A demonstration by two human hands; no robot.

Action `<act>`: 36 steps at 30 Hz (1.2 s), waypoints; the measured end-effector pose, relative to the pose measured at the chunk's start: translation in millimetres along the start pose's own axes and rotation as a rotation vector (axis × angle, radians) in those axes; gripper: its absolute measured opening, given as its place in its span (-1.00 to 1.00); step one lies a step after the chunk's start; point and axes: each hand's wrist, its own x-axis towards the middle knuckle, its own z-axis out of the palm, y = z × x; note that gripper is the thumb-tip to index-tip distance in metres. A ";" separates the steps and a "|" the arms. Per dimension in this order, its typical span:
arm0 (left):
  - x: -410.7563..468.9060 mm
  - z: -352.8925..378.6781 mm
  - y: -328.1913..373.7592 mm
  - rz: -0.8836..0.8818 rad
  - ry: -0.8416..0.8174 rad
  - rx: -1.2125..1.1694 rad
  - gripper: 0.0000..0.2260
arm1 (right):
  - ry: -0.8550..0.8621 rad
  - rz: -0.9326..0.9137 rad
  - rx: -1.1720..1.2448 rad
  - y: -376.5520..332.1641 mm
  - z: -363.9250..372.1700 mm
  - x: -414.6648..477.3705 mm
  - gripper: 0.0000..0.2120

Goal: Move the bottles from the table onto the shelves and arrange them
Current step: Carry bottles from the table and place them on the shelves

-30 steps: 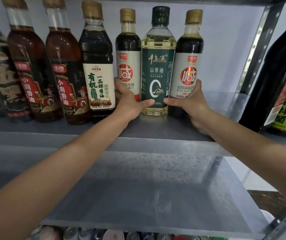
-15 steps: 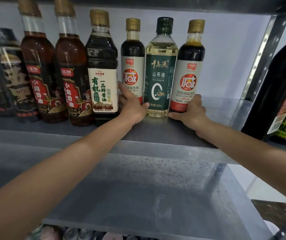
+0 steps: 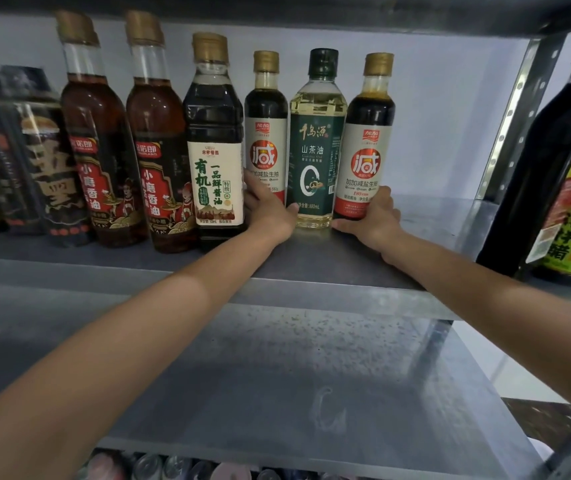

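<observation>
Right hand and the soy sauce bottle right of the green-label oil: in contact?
Touching. The head view shows the right hand wrapped round the base of the soy sauce bottle, fingers over its label, no gap.

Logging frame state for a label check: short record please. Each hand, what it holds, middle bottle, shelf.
left hand: grips left soy bottle near its base
right hand: grips right soy bottle near its base
oil bottle: upright between the two, green cap
shelf: all three stand on it in a row
neighbour: cream-label bottle, just left of the left hand
</observation>
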 end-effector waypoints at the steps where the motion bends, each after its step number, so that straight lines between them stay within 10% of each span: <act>1: -3.7 -0.2 0.1 0.004 0.000 0.015 -0.09 | -0.002 -0.003 -0.019 0.0 -0.9 -0.8 -0.23; 8: -40.3 -9.3 -7.1 0.121 -0.188 0.297 -0.12 | -0.163 -0.122 -0.390 11.5 -21.5 -21.5 -0.48; 12: -74.1 -22.1 -21.2 0.473 -0.263 0.618 -0.45 | -0.292 -0.166 -0.539 19.7 -45.0 -56.5 -0.57; 21: -161.5 -6.3 -69.6 0.864 0.013 0.626 -0.41 | 0.028 -0.333 -0.695 51.7 -55.7 -201.9 -0.39; 29: -257.6 54.4 -147.2 0.698 -0.487 0.569 -0.39 | -0.008 0.154 -0.655 130.0 -49.6 -344.6 -0.42; 36: -313.9 116.4 -161.3 1.099 -0.833 0.684 -0.38 | -0.016 0.692 -0.727 162.9 -44.9 -476.9 -0.44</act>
